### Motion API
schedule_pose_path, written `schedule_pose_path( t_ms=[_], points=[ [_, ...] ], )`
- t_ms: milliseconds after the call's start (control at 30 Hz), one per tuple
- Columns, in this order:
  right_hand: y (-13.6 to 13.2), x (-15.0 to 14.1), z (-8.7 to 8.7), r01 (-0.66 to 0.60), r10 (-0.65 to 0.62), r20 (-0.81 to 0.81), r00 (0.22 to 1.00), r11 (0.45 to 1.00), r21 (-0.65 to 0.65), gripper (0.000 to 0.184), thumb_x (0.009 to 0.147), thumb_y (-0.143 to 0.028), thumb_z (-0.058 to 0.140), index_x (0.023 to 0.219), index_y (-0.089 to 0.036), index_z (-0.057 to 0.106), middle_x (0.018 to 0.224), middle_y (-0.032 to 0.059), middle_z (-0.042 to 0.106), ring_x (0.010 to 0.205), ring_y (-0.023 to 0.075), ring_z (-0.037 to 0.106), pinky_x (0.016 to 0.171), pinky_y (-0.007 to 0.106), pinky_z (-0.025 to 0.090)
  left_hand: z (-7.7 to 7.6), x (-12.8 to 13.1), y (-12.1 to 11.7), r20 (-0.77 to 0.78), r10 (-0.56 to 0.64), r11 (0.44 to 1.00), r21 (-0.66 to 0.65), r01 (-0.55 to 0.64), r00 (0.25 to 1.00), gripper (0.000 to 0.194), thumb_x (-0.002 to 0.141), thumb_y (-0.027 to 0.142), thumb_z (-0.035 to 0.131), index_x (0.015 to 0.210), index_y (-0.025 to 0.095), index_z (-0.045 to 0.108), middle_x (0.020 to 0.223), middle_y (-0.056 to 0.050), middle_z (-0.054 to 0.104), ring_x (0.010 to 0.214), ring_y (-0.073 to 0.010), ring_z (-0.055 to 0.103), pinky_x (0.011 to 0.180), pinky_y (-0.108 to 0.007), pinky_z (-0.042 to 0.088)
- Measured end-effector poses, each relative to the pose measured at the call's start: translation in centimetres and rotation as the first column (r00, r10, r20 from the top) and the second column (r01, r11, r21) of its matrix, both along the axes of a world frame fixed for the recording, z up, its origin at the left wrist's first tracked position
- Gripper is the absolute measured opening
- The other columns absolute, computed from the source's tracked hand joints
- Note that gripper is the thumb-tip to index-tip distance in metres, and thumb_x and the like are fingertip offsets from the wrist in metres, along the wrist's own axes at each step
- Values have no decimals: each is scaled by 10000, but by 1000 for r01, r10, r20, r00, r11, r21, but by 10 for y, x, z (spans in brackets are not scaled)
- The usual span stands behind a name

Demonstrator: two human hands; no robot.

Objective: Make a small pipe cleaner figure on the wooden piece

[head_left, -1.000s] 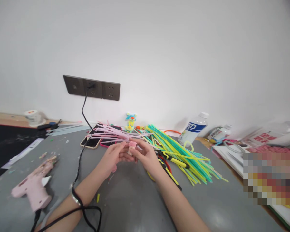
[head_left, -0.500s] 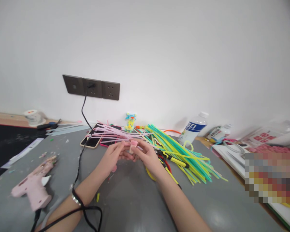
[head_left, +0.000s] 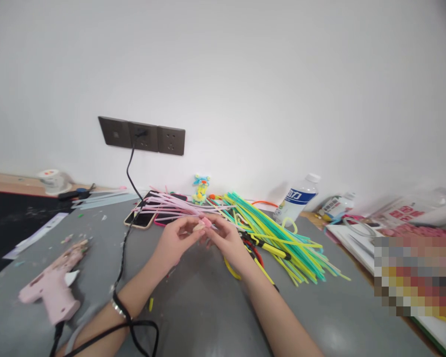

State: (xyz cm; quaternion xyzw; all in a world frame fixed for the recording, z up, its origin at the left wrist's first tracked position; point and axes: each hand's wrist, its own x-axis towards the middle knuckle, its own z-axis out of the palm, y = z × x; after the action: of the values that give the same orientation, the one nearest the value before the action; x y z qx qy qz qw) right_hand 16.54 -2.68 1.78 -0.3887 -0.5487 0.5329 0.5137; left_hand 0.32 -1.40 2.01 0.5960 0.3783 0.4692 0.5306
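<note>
Between my two hands is a small pink and cream fuzzy piece (head_left: 205, 222), its exact kind too small to make out. My left hand (head_left: 174, 239) pinches its cream side between thumb and fingers. The fingers of my right hand (head_left: 225, 235) close on the pink side. Just beyond the hands lie pink pipe cleaners (head_left: 171, 204), partly over two phones (head_left: 140, 218). Close to my right hand are yellow-handled pliers (head_left: 271, 248) and a bundle of green and yellow pipe cleaners (head_left: 282, 233). A black cord crosses my left forearm.
A pink glue gun (head_left: 52, 292) lies at the left, its black cord (head_left: 123, 248) near my left arm. A small blue and yellow figure (head_left: 200, 189) stands by the wall. A white bottle (head_left: 296, 201) stands at the back right. Papers (head_left: 353, 243) lie at the right edge.
The small piece has been turned between my fingers and now lies more sideways, its cream part towards the left. My left thumb has moved up against it.
</note>
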Motion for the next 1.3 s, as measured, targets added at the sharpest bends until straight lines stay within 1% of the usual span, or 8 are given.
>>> schedule_pose_path(
  t_ms=[200, 400, 533, 733, 933, 1100, 1200, 1300],
  points=[
    [0, 0, -1, 31, -34, 27, 999, 995, 96, 335, 801, -332, 708, 1123, -245, 675, 1147, 68, 657, 767, 157, 650, 599, 259, 506, 1, -1, -2, -22, 71, 989, 131, -68, 997, 186, 797, 301, 682, 935, 178, 708, 1001, -70, 698, 914, -201, 671, 798, -288, 556],
    [-3, -3, 1, 75, -78, 21, 997, 988, 132, 328, 854, -355, 632, 1166, -254, 640, 1068, 57, 662, 814, 162, 628, 675, 286, 532, 8, -2, -5, -71, 185, 954, 253, -162, 980, 104, 769, 214, 658, 860, 200, 708, 923, -50, 675, 859, -186, 653, 711, -244, 551],
    [-7, -5, 7, 141, -148, 37, 988, 979, 147, 215, 877, -404, 613, 989, -221, 633, 932, 39, 647, 815, 163, 618, 682, 272, 524, 7, -3, -4, -91, 236, 926, 322, -196, 968, 114, 777, 220, 653, 877, 210, 708, 944, -56, 677, 878, -193, 646, 706, -250, 555],
    [-10, -13, 7, 58, -52, -61, 997, 993, 107, 303, 779, -411, 735, 848, -224, 507, 973, 24, 594, 846, 160, 611, 632, 243, 521, 4, -5, -3, -104, 240, 897, 403, -179, 965, 128, 797, 196, 637, 900, 221, 707, 976, -73, 679, 944, -210, 633, 706, -260, 557],
    [-5, -14, 2, 130, -128, -44, 991, 990, 58, 335, 740, -484, 748, 755, -194, 582, 793, 18, 614, 667, 140, 589, 579, 260, 524, 0, -1, -4, -45, 200, 929, 325, -175, 979, 83, 792, 227, 651, 871, 211, 673, 970, -65, 646, 947, -207, 632, 742, -272, 556],
    [-4, -7, 6, 116, -116, 10, 993, 993, 26, 333, 742, -489, 747, 731, -181, 620, 685, 1, 610, 599, 133, 588, 588, 266, 512, 3, -2, 1, 72, 56, 993, 97, -62, 996, 195, 781, 344, 707, 865, 180, 641, 930, -57, 666, 906, -194, 649, 786, -290, 547],
    [-4, -3, 11, 83, -84, 37, 996, 996, 31, 326, 741, -476, 754, 718, -177, 624, 675, -3, 616, 564, 115, 566, 567, 250, 493, 9, -7, 3, 79, -42, 998, -49, 45, 996, 275, 743, 399, 747, 842, 164, 642, 902, -48, 681, 792, -166, 647, 737, -282, 540],
    [-4, 0, 15, 46, -48, 57, 997, 998, 40, 324, 742, -463, 758, 691, -178, 612, 632, -11, 606, 538, 111, 550, 538, 240, 469, 15, -12, 3, 93, -108, 980, -156, 122, 990, 401, 720, 386, 774, 1041, 187, 639, 851, -15, 659, 716, -137, 628, 698, -268, 527]
  ],
)
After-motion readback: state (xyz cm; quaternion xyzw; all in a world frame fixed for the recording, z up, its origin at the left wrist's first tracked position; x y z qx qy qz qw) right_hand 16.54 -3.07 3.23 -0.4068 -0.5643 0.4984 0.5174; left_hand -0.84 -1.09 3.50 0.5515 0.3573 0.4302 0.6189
